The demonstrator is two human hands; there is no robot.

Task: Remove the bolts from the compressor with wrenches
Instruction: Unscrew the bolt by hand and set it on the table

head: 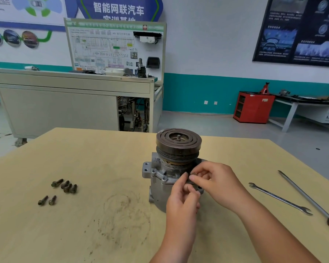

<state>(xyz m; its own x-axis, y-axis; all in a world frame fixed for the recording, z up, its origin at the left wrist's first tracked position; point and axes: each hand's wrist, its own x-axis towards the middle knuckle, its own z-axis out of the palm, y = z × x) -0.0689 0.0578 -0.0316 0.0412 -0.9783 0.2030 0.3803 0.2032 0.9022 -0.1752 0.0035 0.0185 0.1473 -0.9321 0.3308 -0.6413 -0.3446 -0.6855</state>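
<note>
compressor (165,173) mid-table (103,152) — loose bolts (64,187) to its left, wrench (280,198) and screwdriver (310,201) right.

I am looking across my tan table (84,234), where a ring of dark grime (122,215) is showing near its middle and an orange-handled screwdriver (308,198) is lying near its right edge. Beyond the table's far left, a grey training stand (65,103) is carrying a wiring board (110,50). Beyond its far right, a red cabinet (253,109) is sitting beside a grey workbench (296,105), under a dark poster (300,29).
</note>
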